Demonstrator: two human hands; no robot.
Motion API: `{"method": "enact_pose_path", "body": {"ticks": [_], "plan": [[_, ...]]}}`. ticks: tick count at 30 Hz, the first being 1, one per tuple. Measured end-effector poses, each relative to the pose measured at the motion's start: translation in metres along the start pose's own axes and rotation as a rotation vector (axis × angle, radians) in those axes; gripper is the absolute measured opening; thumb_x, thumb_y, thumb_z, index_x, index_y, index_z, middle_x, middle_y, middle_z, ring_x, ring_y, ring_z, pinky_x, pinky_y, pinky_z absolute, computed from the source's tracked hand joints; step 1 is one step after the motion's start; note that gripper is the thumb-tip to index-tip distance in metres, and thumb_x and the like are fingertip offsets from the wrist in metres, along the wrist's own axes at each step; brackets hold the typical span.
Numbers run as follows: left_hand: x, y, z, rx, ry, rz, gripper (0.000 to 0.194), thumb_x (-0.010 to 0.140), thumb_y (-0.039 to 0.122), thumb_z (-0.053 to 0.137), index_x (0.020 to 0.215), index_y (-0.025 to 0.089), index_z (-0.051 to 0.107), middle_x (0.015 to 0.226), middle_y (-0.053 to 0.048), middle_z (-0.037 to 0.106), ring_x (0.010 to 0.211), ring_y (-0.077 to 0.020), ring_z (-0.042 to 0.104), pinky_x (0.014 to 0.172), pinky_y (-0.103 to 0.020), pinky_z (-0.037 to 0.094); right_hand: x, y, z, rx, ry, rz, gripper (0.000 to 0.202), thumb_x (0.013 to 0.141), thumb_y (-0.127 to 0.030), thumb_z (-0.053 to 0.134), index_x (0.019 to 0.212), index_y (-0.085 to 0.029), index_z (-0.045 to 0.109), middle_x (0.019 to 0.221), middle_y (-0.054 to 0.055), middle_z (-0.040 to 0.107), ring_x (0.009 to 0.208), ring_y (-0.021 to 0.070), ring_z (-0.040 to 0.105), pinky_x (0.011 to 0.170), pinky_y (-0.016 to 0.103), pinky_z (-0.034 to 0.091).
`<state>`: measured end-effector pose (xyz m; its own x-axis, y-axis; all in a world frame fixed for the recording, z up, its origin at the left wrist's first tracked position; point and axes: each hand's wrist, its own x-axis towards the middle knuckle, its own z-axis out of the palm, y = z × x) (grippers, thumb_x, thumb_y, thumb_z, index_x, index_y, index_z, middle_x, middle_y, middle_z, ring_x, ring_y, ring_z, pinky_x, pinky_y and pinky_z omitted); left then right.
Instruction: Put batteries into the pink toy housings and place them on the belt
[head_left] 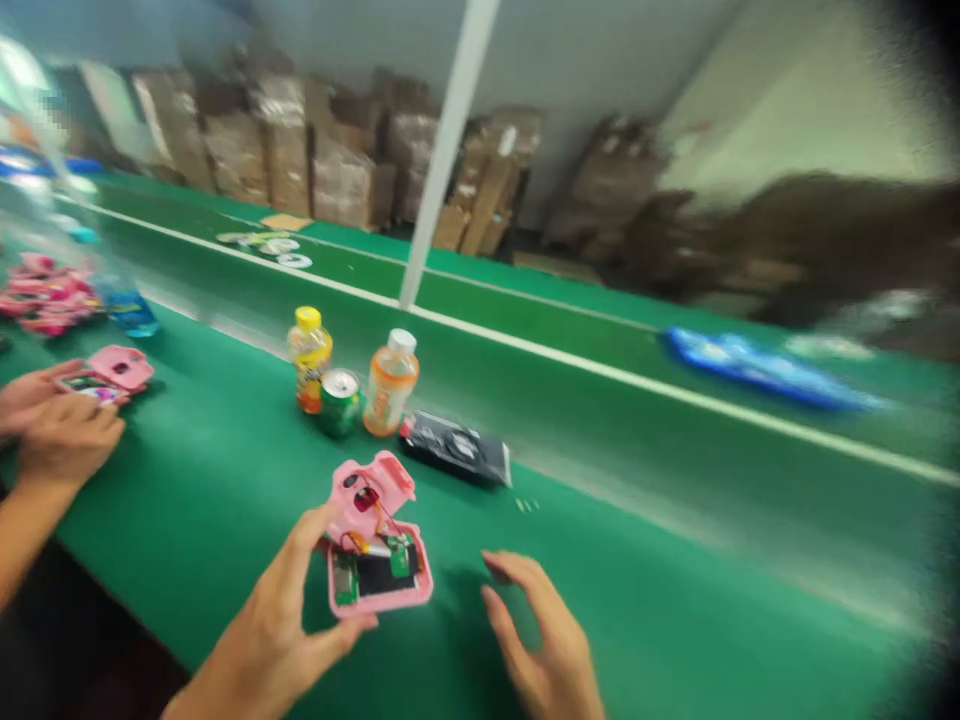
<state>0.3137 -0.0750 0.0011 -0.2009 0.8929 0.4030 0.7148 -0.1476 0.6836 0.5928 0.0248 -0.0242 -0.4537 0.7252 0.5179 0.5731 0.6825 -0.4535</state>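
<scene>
My left hand (pixel 281 625) holds an opened pink toy camera shell (pixel 375 545), thumb and fingers pinching its left side just above the green table (pixel 675 560). Inside the lower half I see a small circuit board, a black part and red wires running to the hinged upper half. My right hand (pixel 544 640) hovers to the right of the shell with fingers spread and nothing in it.
Two drink bottles (pixel 311 358) (pixel 390 382) and a green can (pixel 339 402) stand behind the shell, next to a black packet (pixel 457 450). A co-worker's hands (pixel 52 420) at left hold another pink shell (pixel 109 373). Pink parts (pixel 45 295) lie piled beyond. Cardboard boxes line the back wall.
</scene>
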Motion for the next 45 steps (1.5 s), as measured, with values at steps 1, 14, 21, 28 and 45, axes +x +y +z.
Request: {"method": "enact_pose_path", "body": {"ticks": [1,14,21,28,45], "plan": [[-0.010,0.003,0.018,-0.053,-0.108,0.007,0.085,0.090,0.031,0.071,0.160,0.043,0.024,0.139,-0.007,0.066,0.117,-0.0300,0.073,0.100,-0.044,0.063,-0.003,-0.011,-0.009,0.027,0.001,-0.010,0.024,0.105,-0.032,0.051,0.124,-0.023,0.064,0.107,0.009,0.070,0.098,0.0229,0.071,0.085,0.036,0.063],[-0.049,0.011,0.079,-0.176,-0.571,0.180,0.064,0.100,0.028,0.058,0.155,0.039,0.026,0.148,-0.009,0.054,0.138,-0.0279,0.056,0.117,-0.048,0.048,-0.052,-0.063,-0.005,-0.063,-0.177,0.085,0.017,0.102,-0.010,0.049,0.108,-0.015,0.064,0.104,0.010,0.070,0.096,0.0229,0.061,0.086,0.039,0.055],[-0.042,0.017,0.075,-0.234,-0.586,0.055,0.058,0.098,0.029,0.063,0.148,0.034,0.035,0.144,-0.009,0.055,0.135,-0.0274,0.056,0.116,-0.047,0.046,-0.050,-0.062,-0.009,0.143,-0.134,0.148,0.035,0.104,-0.012,0.031,0.112,-0.017,0.065,0.108,0.007,0.069,0.101,0.0183,0.065,0.088,0.033,0.054],[-0.035,0.032,0.063,-0.291,-0.626,-0.047,0.071,0.086,0.020,0.071,0.148,0.028,0.038,0.143,-0.010,0.056,0.132,-0.0284,0.057,0.117,-0.046,0.043,-0.058,-0.049,0.005,0.443,-0.015,0.187,0.019,0.102,-0.013,0.051,0.109,-0.023,0.065,0.104,0.006,0.070,0.097,0.0201,0.066,0.088,0.034,0.056],[-0.049,0.053,0.079,-0.656,-0.402,-0.129,0.059,0.095,0.030,0.066,0.150,0.023,0.044,0.145,-0.012,0.056,0.131,-0.0285,0.059,0.115,-0.042,0.044,-0.037,-0.045,-0.012,0.585,-0.090,0.460,0.016,0.096,-0.033,0.064,0.092,-0.019,0.072,0.083,0.002,0.073,0.069,0.0157,0.065,0.064,0.026,0.050]]}}
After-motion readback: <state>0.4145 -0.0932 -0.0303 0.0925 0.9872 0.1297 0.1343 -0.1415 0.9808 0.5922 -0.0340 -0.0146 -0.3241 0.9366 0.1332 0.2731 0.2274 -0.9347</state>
